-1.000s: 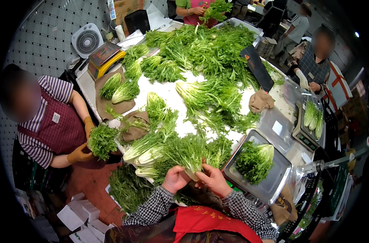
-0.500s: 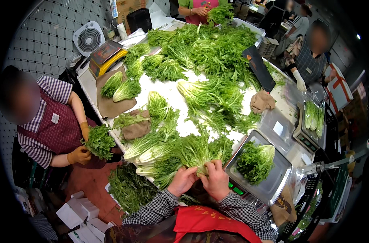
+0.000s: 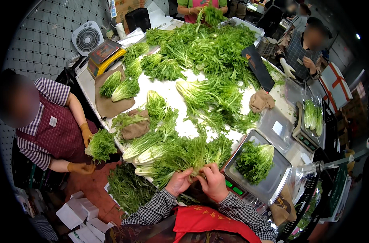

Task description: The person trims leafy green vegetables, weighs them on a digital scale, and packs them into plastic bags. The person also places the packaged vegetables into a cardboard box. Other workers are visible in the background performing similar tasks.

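At table edge, your left hand point(image 3: 178, 182) and right hand point(image 3: 213, 182) clamp one bunch point(image 3: 192, 156); one head on scale point(image 3: 255, 162); big pile point(image 3: 209, 52) left unsorted.

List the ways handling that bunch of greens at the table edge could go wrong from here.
Both the left hand and right hand grip the leafy bunch right at the table edge, so loose leaves might drop onto the greens below. The heaped greens beside it may get dragged off too.

Bright overhead light, sharp centre, bent (dark-vignetted) fisheye edges
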Available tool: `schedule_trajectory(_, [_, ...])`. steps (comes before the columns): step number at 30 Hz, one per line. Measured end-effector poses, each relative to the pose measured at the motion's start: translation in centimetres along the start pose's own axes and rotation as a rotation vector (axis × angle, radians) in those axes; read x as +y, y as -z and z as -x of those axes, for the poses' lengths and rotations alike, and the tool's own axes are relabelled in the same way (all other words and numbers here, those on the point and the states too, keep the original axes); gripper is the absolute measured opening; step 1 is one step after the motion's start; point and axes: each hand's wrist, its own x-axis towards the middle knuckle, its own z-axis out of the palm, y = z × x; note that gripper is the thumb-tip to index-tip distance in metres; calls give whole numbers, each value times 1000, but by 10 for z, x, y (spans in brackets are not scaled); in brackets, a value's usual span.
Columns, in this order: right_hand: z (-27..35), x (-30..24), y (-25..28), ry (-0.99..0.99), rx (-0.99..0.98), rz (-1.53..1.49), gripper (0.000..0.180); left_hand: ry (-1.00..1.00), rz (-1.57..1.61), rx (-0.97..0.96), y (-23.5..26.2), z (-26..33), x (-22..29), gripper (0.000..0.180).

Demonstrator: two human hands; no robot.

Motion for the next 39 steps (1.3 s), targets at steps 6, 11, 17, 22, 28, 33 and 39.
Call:
schedule_trajectory(6, [-11, 7, 8, -181, 96, -226, 14, 67, 47, 5, 4, 1, 3, 44])
schedule_trajectory(11, [-41, -7, 30, -155, 151, -171, 19, 111, 82, -85, -17, 10, 13, 46])
schedule_trajectory(17, [-55, -2, 28, -62, 137, -159, 17, 114, -1, -60, -18, 13, 16, 46])
schedule_trajectory(22, [-48, -3, 31, -40, 172, -147, 12, 75, 75, -40, -9, 9, 16, 46])
schedule_trajectory(28, [-18, -9, 42, -43, 68, -426, 13, 10, 254, 49, -2, -1, 25, 41])
schedule_trajectory(33, [3, -31, 67, -21, -282, -416, 11, 6, 264, 166, -6, -11, 31, 37])
schedule_trajectory(39, [3, -42, 88, 5, -262, -683, 11, -49, 210, 138, -15, -13, 37, 41])
